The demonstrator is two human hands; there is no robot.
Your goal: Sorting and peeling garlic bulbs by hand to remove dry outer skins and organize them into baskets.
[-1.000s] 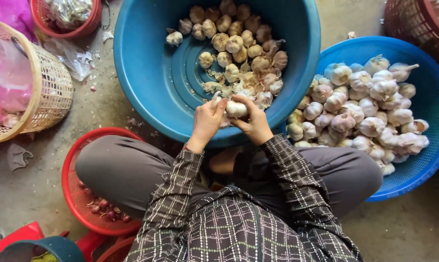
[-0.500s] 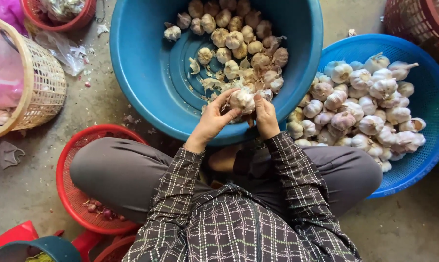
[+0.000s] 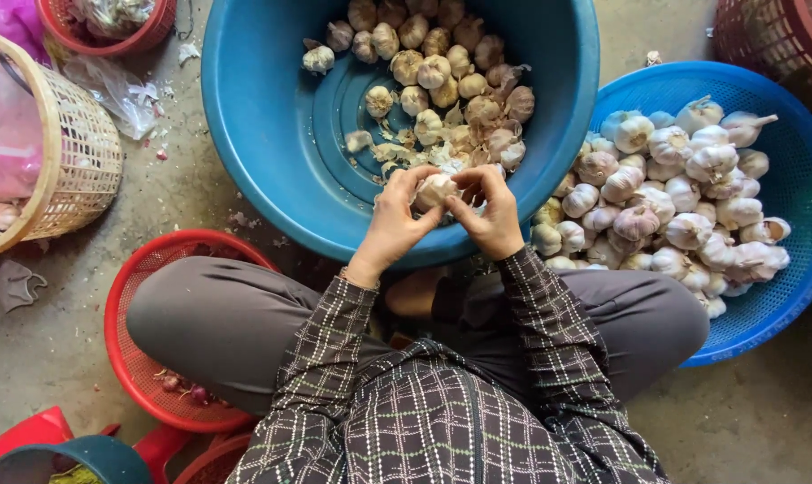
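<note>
Both hands, left hand and right hand, are closing their fingers around one garlic bulb, holding it over the near rim of the blue tub. Blue basket of garlic sitting right.

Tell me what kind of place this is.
Probably an informal food-sorting spot on a concrete floor: the person sits cross-legged, both hands on a garlic bulb over a blue tub, beside a blue basket of garlic.
</note>
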